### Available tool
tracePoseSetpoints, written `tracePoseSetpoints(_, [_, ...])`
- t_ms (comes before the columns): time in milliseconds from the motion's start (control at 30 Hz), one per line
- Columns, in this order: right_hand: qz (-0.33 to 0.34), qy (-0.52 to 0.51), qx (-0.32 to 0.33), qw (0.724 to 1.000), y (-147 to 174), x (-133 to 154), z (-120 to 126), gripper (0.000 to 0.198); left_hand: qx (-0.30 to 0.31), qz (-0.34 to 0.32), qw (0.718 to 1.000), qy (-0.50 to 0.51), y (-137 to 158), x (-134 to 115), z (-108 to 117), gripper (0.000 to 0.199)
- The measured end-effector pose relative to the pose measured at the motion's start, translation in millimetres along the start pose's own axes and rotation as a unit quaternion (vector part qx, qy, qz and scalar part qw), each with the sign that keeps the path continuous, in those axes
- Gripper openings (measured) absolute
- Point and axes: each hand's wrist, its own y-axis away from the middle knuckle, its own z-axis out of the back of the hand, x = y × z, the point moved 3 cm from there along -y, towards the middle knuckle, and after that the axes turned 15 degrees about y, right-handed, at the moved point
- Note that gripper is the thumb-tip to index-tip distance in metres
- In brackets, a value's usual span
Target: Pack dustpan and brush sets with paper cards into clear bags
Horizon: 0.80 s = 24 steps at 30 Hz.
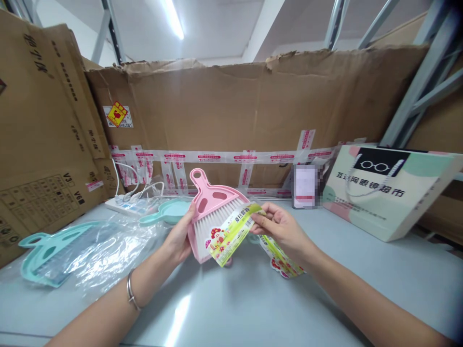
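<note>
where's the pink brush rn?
Head view, just left of centre: the pink brush is in the left hand, with a yellow-green card, held by the right hand, covering part of its bristles.

The left forearm (104,313) wears 1 slim silver-coloured bangle (129,289); the right forearm (347,291) is bare.

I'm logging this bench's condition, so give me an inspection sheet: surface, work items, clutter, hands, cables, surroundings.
Surface: grey table, glossy, reflecting light.
Work items: pink sweeping set; printed card in front of its white bristles; second card, lower right.
Clutter: clear plastic wrap and teal sweeping tools toward the left; carry bag, right.
Hands: left hand grips the set's edge; right hand pinches the printed card.
Cables: white cables by a power strip, back left.
Surroundings: cardboard behind and left; metal frame, right.
</note>
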Motion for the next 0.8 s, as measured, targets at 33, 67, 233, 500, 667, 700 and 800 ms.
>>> tracePoseSetpoints(33, [-0.003, 0.002, -0.015, 1.000, -1, -3, -2, 0.038, 0.004, 0.005, 1.000, 0.007, 0, 1, 0, 0.046])
tracePoseSetpoints(67, [-0.004, 0.003, -0.029, 1.000, -1, -6, -3, 0.039, 0.009, 0.010, 1.000, 0.010, 0, 2, 0, 0.046])
tracePoseSetpoints(233, [0.028, 0.022, -0.082, 0.996, -5, -19, -8, 0.041, 0.048, 0.010, 0.999, -0.021, 6, 3, -6, 0.044])
tracePoseSetpoints(500, [0.055, 0.032, -0.106, 0.992, -8, -27, -10, 0.040, 0.065, -0.027, 0.991, -0.112, 9, 4, -6, 0.055])
tracePoseSetpoints(667, [0.067, 0.049, -0.102, 0.991, -6, -26, -9, 0.036, 0.049, -0.039, 0.991, -0.120, 7, 4, -3, 0.059])
tracePoseSetpoints(700, [0.075, 0.058, -0.102, 0.990, -4, -26, -8, 0.034, 0.049, -0.040, 0.991, -0.119, 7, 4, -3, 0.059])
tracePoseSetpoints(800, [0.123, 0.105, -0.151, 0.975, 1, -19, -3, 0.030, 0.046, -0.043, 0.991, -0.117, 7, 2, -3, 0.058])
